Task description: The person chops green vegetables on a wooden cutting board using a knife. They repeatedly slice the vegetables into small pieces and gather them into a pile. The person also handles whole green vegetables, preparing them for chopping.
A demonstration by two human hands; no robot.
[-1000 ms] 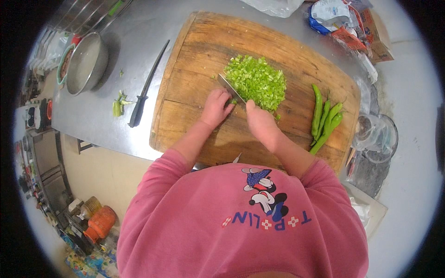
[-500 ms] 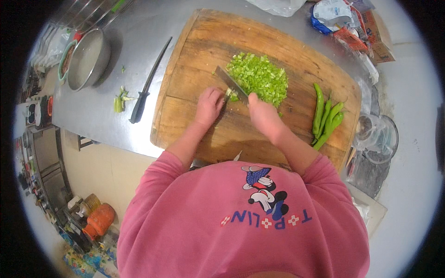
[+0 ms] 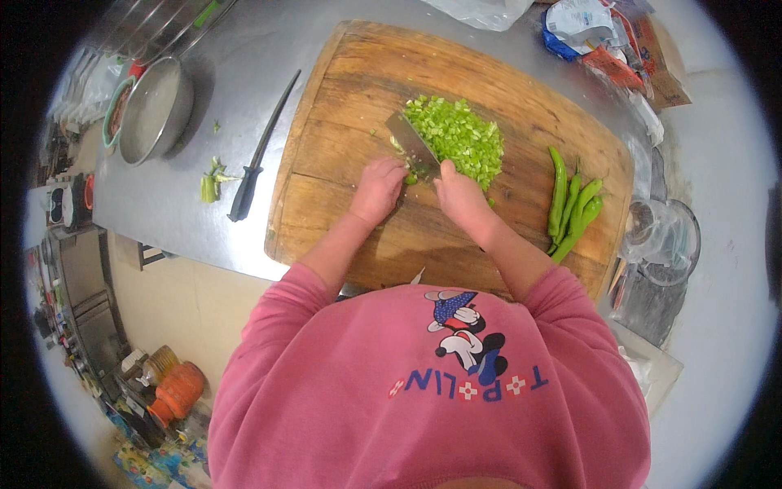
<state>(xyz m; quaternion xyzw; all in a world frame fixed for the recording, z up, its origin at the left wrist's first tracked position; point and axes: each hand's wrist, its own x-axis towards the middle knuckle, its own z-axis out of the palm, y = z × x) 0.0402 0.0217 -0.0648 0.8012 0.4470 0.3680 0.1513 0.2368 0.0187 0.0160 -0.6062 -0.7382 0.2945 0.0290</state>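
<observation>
My right hand (image 3: 463,196) grips a cleaver (image 3: 414,145) whose broad blade slants up and left along the edge of a heap of chopped green vegetable (image 3: 460,138). My left hand (image 3: 379,191) is closed, fingers curled under, resting on the wooden cutting board (image 3: 342,114) left of the blade. A few small green pieces (image 3: 411,178) lie by its fingertips; whatever the fingers pinch is hidden. Several whole long green peppers (image 3: 573,208) lie together on the board's right side.
Left of the board, a black-handled sharpening steel (image 3: 259,155) and green trimmings (image 3: 210,183) lie on the metal table (image 3: 163,204). Beyond them stands a metal bowl (image 3: 155,110) beside a green-rimmed one. Plastic packages (image 3: 578,28) and a cardboard box sit at the far right.
The cleaver's blade has shifted and turned flatter, showing more of its face beside the heap. My left hand has moved slightly right and nearer me. The pale strips at its fingertips are less visible.
</observation>
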